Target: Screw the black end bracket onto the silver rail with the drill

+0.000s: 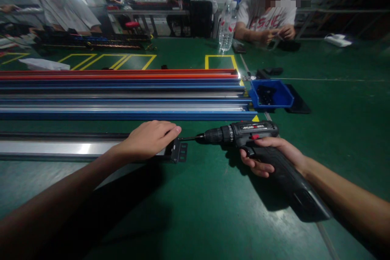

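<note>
My right hand (268, 154) is wrapped round the handle of a black cordless drill (254, 129), which lies level and points left. The drill's long bit (190, 138) reaches the end of a black-and-silver metal profile (73, 146) on the green table. A black end bracket with slots (182, 152) sits at that end. Over the same end my left hand (154, 140) is closed, its thumb pointing toward the bit and its other fingers partly hidden behind. The exact spot where the bit meets the bracket is too small to make out.
Beyond the profile lie several long blue profiles (128, 115) and an orange one (122, 74). At their right end stands a blue bin (274, 103) holding small dark parts. Water bottles (227, 28) stand farther back, near a person in a white shirt (271, 20).
</note>
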Action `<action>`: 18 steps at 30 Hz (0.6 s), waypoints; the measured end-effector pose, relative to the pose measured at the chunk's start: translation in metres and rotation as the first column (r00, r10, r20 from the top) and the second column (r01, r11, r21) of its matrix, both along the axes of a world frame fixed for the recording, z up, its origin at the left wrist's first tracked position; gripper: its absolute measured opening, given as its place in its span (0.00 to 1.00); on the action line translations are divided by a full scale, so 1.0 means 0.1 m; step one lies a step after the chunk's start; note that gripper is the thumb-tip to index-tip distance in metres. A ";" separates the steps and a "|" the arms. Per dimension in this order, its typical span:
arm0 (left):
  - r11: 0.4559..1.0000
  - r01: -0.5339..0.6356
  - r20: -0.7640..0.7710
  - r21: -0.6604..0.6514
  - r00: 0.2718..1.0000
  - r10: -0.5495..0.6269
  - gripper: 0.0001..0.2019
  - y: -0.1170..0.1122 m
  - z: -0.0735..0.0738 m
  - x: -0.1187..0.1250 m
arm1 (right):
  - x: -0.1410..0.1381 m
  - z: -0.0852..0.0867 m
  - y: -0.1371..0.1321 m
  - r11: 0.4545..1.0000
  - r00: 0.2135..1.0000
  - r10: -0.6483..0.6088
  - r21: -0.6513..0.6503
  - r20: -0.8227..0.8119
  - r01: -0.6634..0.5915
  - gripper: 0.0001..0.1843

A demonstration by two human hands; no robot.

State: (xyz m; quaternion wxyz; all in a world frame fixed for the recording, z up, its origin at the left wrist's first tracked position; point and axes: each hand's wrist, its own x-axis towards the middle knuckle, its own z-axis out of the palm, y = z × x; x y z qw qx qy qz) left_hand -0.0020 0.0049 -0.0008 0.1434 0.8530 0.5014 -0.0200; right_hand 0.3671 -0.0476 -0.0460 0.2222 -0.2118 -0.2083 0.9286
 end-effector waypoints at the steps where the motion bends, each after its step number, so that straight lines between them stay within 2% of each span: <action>1: 1.000 -0.004 0.000 -0.001 1.000 0.004 0.31 0.00 0.00 0.00 | 0.00 0.00 0.00 1.000 1.000 0.003 -0.003 -0.006 -0.003 0.22; 8: 1.000 -0.020 0.008 -0.004 1.000 0.020 0.32 0.00 -0.02 0.00 | -0.01 0.01 -0.01 1.000 0.999 0.005 -0.025 -0.034 -0.006 0.23; 18: 1.000 -0.019 0.003 0.003 1.000 0.019 0.31 0.00 -0.02 -0.01 | -0.01 0.03 0.00 1.000 1.000 0.002 -0.020 0.009 -0.002 0.22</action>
